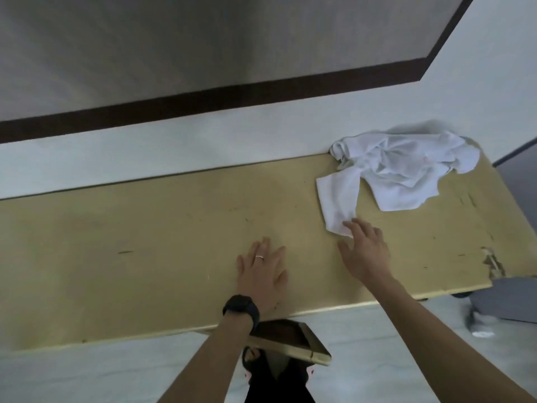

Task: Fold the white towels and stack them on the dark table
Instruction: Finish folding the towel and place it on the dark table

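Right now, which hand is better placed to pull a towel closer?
Probably the right hand: its fingertips touch the near corner of the white towels. The left hand lies flat on the table, farther from them.

white wall, dark brown band (angled at right), pale floor.

Crumpled white cloth towels: plain, no print, grey in the folds. Long wooden tabletop: dull mustard-tan, flecked with dark scratches; chipped corner shows brown and off-white. Chunky wristwatch: matte black. Thin ring: silver. Painted wall: off-white below, grey above, split by a dark brown band. Floor tiles: pale, faintly veined. Small low table: dark brown top, tan edge.
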### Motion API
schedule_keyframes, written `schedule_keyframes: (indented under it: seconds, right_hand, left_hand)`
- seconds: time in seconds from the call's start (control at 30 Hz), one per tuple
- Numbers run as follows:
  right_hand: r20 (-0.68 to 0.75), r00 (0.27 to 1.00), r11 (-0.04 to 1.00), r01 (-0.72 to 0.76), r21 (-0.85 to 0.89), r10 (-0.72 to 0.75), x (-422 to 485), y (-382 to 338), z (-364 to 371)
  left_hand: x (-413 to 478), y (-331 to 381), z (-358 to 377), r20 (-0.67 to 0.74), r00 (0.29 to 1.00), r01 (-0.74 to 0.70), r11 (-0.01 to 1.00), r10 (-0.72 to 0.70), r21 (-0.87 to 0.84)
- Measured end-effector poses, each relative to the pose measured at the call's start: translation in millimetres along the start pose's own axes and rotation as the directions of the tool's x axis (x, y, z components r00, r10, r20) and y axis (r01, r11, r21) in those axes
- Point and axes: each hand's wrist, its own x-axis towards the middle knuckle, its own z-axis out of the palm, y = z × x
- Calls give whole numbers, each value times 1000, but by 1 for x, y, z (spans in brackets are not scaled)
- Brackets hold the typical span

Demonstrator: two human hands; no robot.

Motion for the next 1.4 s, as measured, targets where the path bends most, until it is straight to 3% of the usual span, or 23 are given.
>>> schedule_keyframes:
  seconds: [0.1,0.2,0.3,0.37,0.47,0.57,0.63,0.73,0.8,0.9,1.03,1.2,1.4]
  right_hand:
    - [-98,992,994,67,-89,-75,5,8,10]
    - [-155,969,978,174,-113,-191,-1,6,6]
    - [-90,959,958,275,86,-267,-14,-19,-21]
    - [6,974,936,217,279,-227,-26,-40,-47]
    - [152,983,854,12,520,-107,-38,-64,-80]
    - [212,969,772,-36,635,-130,-45,-80,-109]
    - [251,951,742,-36,669,-180,-54,-92,-127]
    - [213,952,781,41,624,-220,-69,-106,-140]
    - [138,962,828,124,546,-235,-79,-114,-145]
    - [19,967,859,215,466,-252,-91,-121,-148]
    - [-134,948,881,318,351,-289,-90,-125,-150]
    - [-272,901,894,397,207,-337,-67,-132,-148]
    - [-456,818,885,449,126,-351,-56,-135,-143]
  left_hand:
    - [1,-4,8,-11,1000,6,1000,-6,2]
    - [1,5,-5,-26,999,23,994,-26,-105]
    - [1,29,-31,-110,994,-35,961,5,-274]
    - [0,47,-52,-133,990,-87,920,38,-383]
    - [-8,58,-79,-160,985,-145,836,69,-529]
    - [-21,55,-102,-199,979,-166,745,45,-646]
    - [-33,50,-117,-220,974,-182,787,60,-590]
    - [-48,41,-132,-281,938,-290,904,203,-315]
    - [-57,31,-139,-363,885,-368,915,291,-165]
    - [-64,10,-148,-378,849,-409,912,368,-32]
    - [-67,-30,-162,-375,827,-375,908,419,186]
    - [-56,-65,-196,-436,813,-302,920,386,250]
    - [-55,-81,-226,-557,718,-259,902,418,344]
